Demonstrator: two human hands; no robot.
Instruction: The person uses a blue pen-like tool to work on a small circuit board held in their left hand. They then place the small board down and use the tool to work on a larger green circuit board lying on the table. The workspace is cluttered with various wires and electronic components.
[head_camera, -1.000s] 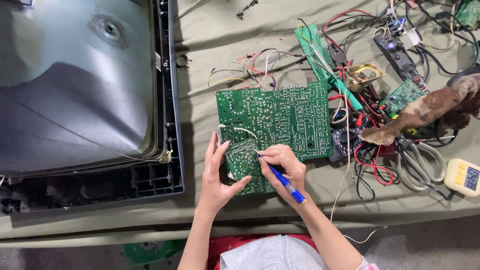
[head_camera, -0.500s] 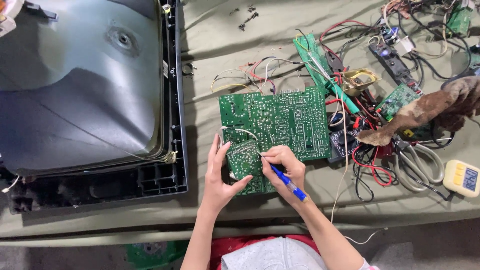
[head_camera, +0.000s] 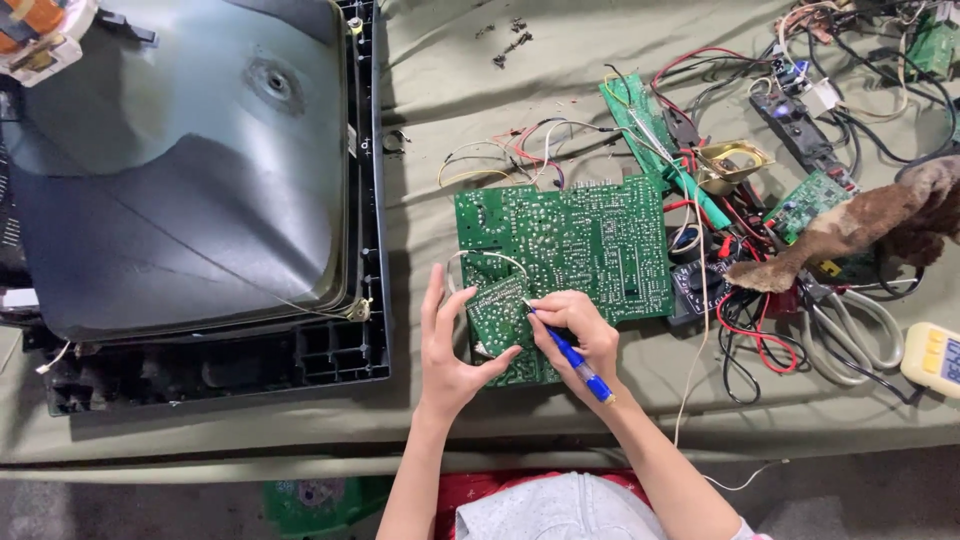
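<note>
A large green circuit board (head_camera: 570, 240) lies solder side up on the olive cloth. A smaller green board (head_camera: 497, 305) rests on its near left corner, joined by a white wire. My left hand (head_camera: 447, 350) holds that small board between thumb and fingers. My right hand (head_camera: 578, 330) grips a blue pen-like tool (head_camera: 570, 352) whose tip touches the small board's right edge.
A big grey picture tube in its black frame (head_camera: 190, 200) fills the left. Tangled wires, small boards, a brown rag (head_camera: 860, 225), scissors (head_camera: 850, 320) and a yellow meter (head_camera: 935, 355) crowd the right. Loose screws (head_camera: 510, 40) lie at the back.
The view has shifted slightly. Both hands stay on the small board, with the tool tip at almost the same spot.
</note>
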